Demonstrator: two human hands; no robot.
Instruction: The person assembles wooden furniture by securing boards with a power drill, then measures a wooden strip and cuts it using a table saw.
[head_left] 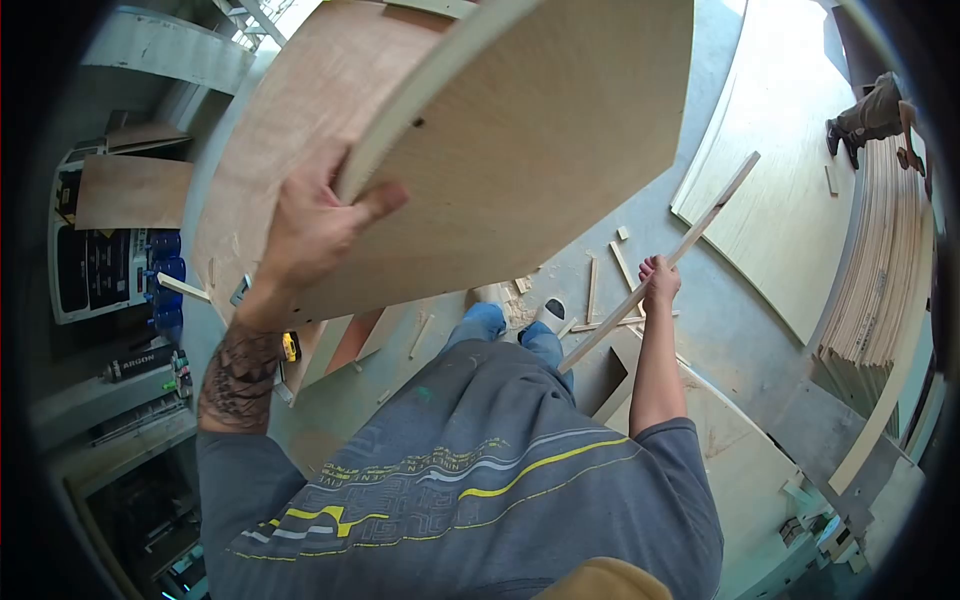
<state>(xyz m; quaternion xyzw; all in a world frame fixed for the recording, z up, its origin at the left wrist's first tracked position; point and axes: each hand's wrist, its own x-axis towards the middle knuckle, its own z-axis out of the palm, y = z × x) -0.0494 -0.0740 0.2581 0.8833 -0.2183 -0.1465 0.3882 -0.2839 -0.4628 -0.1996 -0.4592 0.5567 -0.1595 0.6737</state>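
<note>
My left hand grips the near left edge of a large plywood panel, thumb on its face and the other fingers behind the edge. The panel is tilted up in front of me, and a small dark hole shows near its edge. In my right hand is a long thin wooden strip, closed in the fingers and slanting from low by my legs up to the right. Behind the raised panel lies a reddish plywood sheet, partly hidden by it.
Wood offcuts and shavings litter the floor around my feet. Pale plywood sheets lie at the right, beside a tall stack of sheets. Another person's legs show at the far right. A yellow tool sits at lower left.
</note>
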